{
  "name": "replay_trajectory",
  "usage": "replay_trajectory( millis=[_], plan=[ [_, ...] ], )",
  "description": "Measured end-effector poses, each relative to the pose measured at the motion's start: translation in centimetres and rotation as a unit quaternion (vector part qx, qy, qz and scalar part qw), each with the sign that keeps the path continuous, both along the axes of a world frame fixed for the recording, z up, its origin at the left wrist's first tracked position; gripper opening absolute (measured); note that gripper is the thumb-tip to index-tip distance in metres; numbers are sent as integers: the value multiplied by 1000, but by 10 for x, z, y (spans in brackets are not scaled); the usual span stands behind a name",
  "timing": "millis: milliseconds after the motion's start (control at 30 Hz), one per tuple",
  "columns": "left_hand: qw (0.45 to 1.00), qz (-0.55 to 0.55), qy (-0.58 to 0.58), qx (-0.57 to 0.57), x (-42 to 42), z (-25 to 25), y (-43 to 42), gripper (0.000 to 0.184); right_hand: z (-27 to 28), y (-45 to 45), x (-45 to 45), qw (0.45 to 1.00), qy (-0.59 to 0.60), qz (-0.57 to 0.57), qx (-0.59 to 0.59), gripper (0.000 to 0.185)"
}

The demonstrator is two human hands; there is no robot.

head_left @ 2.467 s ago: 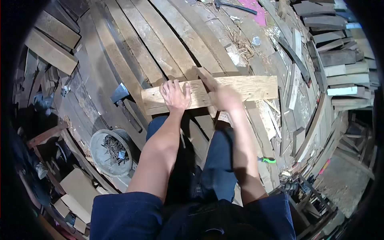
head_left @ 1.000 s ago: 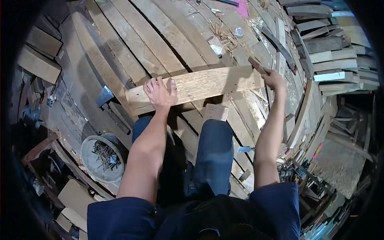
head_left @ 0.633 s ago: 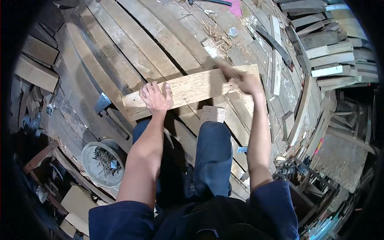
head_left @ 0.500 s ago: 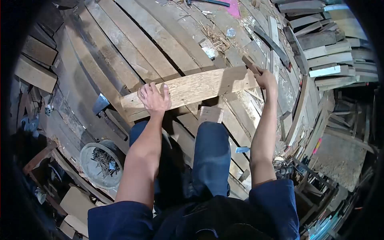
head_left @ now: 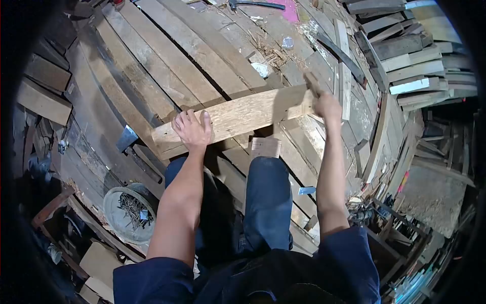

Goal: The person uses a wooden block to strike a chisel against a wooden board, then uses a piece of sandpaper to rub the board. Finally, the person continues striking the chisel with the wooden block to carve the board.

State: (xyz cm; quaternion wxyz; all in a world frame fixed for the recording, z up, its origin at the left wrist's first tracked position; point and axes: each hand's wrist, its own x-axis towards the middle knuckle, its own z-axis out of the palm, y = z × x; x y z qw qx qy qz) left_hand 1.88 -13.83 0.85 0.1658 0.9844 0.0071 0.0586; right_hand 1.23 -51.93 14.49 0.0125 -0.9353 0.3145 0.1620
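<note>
Here, the left hand (head_left: 192, 130) lay spread on a pale board (head_left: 245, 114), its thumb held apart from the fingers, pressing near the board's left end; whether the fingertips hooked over the far edge could not be told. The board ran crosswise in front of the person, from beneath the left hand over to the right hand. The right hand (head_left: 328, 107) was closed around a short wooden piece (head_left: 312, 82), slightly blurred, at the board's right end; whether that piece touched the board was unclear.

Between the hands, closer to the body, a small wood block (head_left: 265, 147) sat just beyond the knee. A hatchet (head_left: 127, 138) lay left of the left hand, its handle pointing back toward the body, and nearer the person on that side stood a bucket (head_left: 109, 209) with nails (head_left: 132, 209) inside. A bluish blade (head_left: 307, 190) showed beside the right forearm. Well beyond both hands lay a hammer (head_left: 260, 5), and stacked timber (head_left: 412, 66) rose off to the right hand's right.
</note>
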Motion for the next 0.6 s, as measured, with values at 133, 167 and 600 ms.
replay_trajectory(
  millis=[133, 167, 600],
  plan=[
    [1000, -4, 9, 5, 1, 1, 1, 51, 10, 60, -12, 987, 43, 151, 25, 40],
    [1000, -3, 8, -2, 1, 1, 0, 50, 16, 50, -10, 988, 31, 149, 39, 39],
    [1000, 5, -7, -28, 2, 7, -2, 47, 5, 34, -23, 988, -1, 148, 33, 34]
  ],
)
